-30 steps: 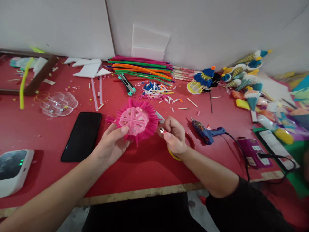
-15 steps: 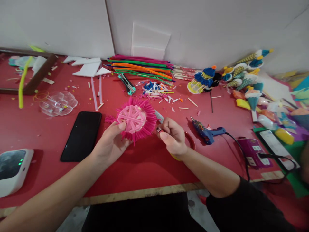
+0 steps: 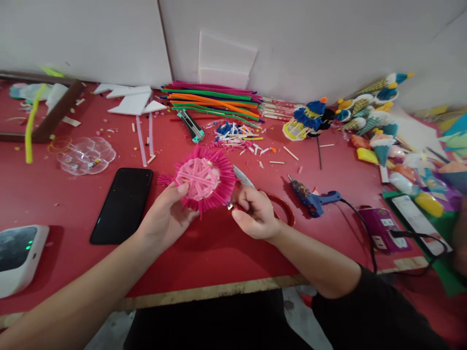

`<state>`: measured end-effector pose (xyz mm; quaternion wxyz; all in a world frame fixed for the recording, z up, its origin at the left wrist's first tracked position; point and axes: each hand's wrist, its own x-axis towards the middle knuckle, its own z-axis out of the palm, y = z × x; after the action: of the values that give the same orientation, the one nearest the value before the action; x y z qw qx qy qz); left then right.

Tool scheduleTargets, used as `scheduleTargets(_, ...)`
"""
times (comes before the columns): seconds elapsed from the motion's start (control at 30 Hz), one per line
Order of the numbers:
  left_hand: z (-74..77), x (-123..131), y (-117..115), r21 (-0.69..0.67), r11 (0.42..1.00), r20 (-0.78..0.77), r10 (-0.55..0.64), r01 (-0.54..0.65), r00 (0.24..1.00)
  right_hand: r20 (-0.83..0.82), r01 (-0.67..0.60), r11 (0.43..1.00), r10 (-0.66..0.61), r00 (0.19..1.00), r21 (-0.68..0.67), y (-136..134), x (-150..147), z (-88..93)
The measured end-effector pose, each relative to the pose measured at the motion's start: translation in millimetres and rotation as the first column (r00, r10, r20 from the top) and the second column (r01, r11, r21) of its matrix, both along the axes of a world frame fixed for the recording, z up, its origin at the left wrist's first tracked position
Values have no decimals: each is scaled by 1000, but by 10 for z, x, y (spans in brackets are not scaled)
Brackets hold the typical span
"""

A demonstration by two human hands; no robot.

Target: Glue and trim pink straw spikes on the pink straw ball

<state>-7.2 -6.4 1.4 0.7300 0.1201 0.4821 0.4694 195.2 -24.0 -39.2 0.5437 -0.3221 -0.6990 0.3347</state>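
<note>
"What are the shapes and textures, from the left?"

"A fuzzy yellow stem (image 3: 29, 141) lies across a brown frame (image 3: 58, 115); a flat black phone (image 3: 122, 206) comes next, smooth and glossy, with angular white boards (image 3: 133, 101) on the far side; in the middle, above the red table (image 3: 226, 262), is the pink fringed disc (image 3: 204, 180), its paler face crossed by strips, its edge bristling like a brush; beyond it lies a bundle of fuzzy pipe cleaners (image 3: 215, 102), green, orange and magenta; to the right, a blue hot-glue gun (image 3: 310, 194) rests on its side."

"And the hands?"

"The left hand (image 3: 166, 216) reaches in from the near left; its fingers grasp the disc at the near left rim, thumb on the face, the rest underneath; the right hand (image 3: 257, 214) is clenched around a small red object (image 3: 230, 206) with a shiny tip, which points at the disc's near right edge; I cannot tell whether they touch; scissors (image 3: 290, 214) with red handles lie just behind that hand."

"Any containers?"

"A clear palette (image 3: 104, 151) at left, with petal-shaped wells; a few tiny bits sit in it, too small to identify."
</note>
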Motion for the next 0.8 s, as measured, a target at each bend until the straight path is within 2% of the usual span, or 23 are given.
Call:
scheduleTargets(0.23,-44,-23,-12,29,999,10,-19,18,1000,-34,94,989,-99,995,-117,3,48,-52)
scheduleTargets(0.43,-22,-9,-8,37,999,-12,-9,9,1000,-8,27,999,-27,1000,-19,13,25,-43)
scheduleTargets(0.67,-28,-13,6,50,998,-33,-43,45,999,-146,90,966,-128,981,-240,19,26,-106)
scheduleTargets(0.8,-12,6,6,47,998,-27,-30,31,999,-46,63,992,-69,997,-113,14,27,-82)
